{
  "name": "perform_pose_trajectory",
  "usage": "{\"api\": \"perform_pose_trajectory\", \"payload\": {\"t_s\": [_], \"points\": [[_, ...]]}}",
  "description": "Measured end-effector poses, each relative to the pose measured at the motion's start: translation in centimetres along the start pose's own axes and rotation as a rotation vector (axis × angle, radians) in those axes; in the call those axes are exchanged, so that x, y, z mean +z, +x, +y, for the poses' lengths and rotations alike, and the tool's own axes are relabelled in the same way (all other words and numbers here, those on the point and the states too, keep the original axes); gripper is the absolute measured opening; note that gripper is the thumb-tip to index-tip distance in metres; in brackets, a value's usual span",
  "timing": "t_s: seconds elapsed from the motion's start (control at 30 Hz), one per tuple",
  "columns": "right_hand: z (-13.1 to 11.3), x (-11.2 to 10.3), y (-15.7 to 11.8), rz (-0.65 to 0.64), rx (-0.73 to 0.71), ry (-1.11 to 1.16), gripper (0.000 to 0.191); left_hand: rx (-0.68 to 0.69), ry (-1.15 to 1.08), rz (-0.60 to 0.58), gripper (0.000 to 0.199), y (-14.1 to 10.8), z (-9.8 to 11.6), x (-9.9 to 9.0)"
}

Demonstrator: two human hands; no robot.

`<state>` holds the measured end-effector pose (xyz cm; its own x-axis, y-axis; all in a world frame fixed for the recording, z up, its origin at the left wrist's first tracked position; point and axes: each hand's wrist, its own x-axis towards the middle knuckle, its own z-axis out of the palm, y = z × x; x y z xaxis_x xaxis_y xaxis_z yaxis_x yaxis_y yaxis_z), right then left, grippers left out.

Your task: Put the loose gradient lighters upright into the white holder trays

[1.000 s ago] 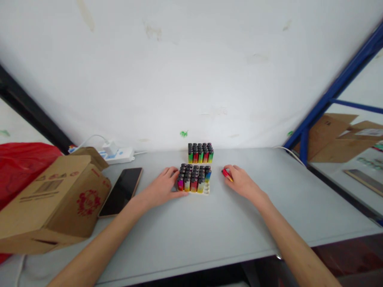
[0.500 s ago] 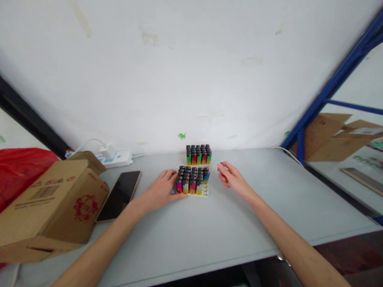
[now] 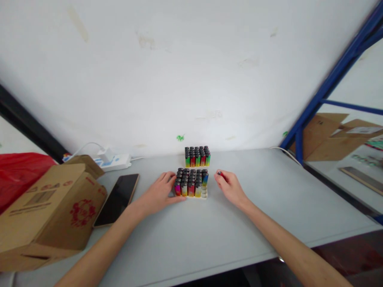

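Note:
A white tray [image 3: 204, 195] full of upright lighters [image 3: 190, 183] with black tops stands on the table. Its right-hand column shows bare slots toward the front and a blue lighter [image 3: 205, 178] behind them. Around the tray's left side curls my left hand [image 3: 160, 190], thumb along the front edge and fingers against the side. To the right of the tray, my right hand [image 3: 230, 186] is closed on a red lighter [image 3: 220, 174], most of it hidden by the fingers. Behind stands a second block of lighters [image 3: 197, 156], mostly green and red.
At left are a cardboard box [image 3: 60, 211], a red plastic bag [image 3: 24, 171], a phone [image 3: 118, 199] and a white power strip [image 3: 115, 161] with a charger. A wall rises behind the table [image 3: 191, 247]. Blue shelf posts [image 3: 299, 139] and another carton [image 3: 326, 135] are at right.
My right hand has turned slightly, so more of the red lighter shows in its fingers. My left hand stays at the tray. The whole view has shifted a little.

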<state>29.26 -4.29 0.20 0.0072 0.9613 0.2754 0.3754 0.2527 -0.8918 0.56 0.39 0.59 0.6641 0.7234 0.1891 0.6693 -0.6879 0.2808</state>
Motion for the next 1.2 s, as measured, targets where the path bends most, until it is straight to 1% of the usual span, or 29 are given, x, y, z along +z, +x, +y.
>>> {"api": "perform_pose_trajectory", "payload": {"t_s": [0.1,0.2,0.27,0.33,0.4,0.47,0.57,0.63,0.73,0.8,0.93,1.03,1.13,1.2], "points": [[-0.6,-0.1,-0.1,-0.007,-0.042,-0.055,0.044,0.009,-0.005,0.010,0.065,0.0,-0.1,0.1],[-1.3,-0.4,-0.1,-0.026,-0.088,-0.142,0.041,0.004,-0.019,0.018,0.065,0.0,-0.2,0.2],[-1.7,-0.6,-0.2,-0.073,-0.123,-0.207,0.038,0.005,-0.026,0.024,0.063,0.0,-0.2,0.3],[-2.0,-0.8,-0.2,-0.127,-0.191,-0.288,0.037,0.004,-0.023,0.014,0.062,0.0,-0.2,0.3],[-1.9,-1.0,-0.2,-0.167,-0.273,-0.382,0.038,-0.001,-0.014,0.002,0.063,0.0,-0.2,0.2],[-1.8,-1.1,-0.2,-0.205,-0.322,-0.465,0.040,-0.004,-0.010,0.010,0.066,0.0,-0.2,0.2],[-1.4,-1.2,-0.2,-0.253,-0.304,-0.510,0.044,0.018,-0.014,0.030,0.066,0.0,-0.2,0.2],[-1.2,-1.1,-0.3,-0.221,-0.292,-0.488,0.046,0.029,-0.014,0.029,0.065,0.0,-0.2,0.2],[-1.1,-0.9,-0.3,-0.136,-0.314,-0.460,0.046,0.023,-0.007,0.019,0.063,-0.1,-0.2,0.2],[-1.0,-0.6,-0.3,-0.125,-0.309,-0.468,0.044,0.018,0.000,0.019,0.062,-0.1,-0.2,0.2],[-1.1,-0.3,-0.3,-0.232,-0.261,-0.516,0.040,0.006,0.003,0.016,0.063,-0.1,-0.1,0.2],[-1.4,-0.3,-0.3,-0.275,-0.219,-0.666,0.036,-0.004,-0.012,0.002,0.063,-0.1,-0.1,0.2],[-1.5,-0.3,-0.4,-0.305,-0.179,-0.821,0.040,0.005,-0.038,0.010,0.062,-0.1,-0.1,0.1],[-1.4,-0.2,-0.6,-0.362,-0.187,-0.813,0.042,0.016,-0.053,0.022,0.063,-0.1,-0.1,0.1]]}}
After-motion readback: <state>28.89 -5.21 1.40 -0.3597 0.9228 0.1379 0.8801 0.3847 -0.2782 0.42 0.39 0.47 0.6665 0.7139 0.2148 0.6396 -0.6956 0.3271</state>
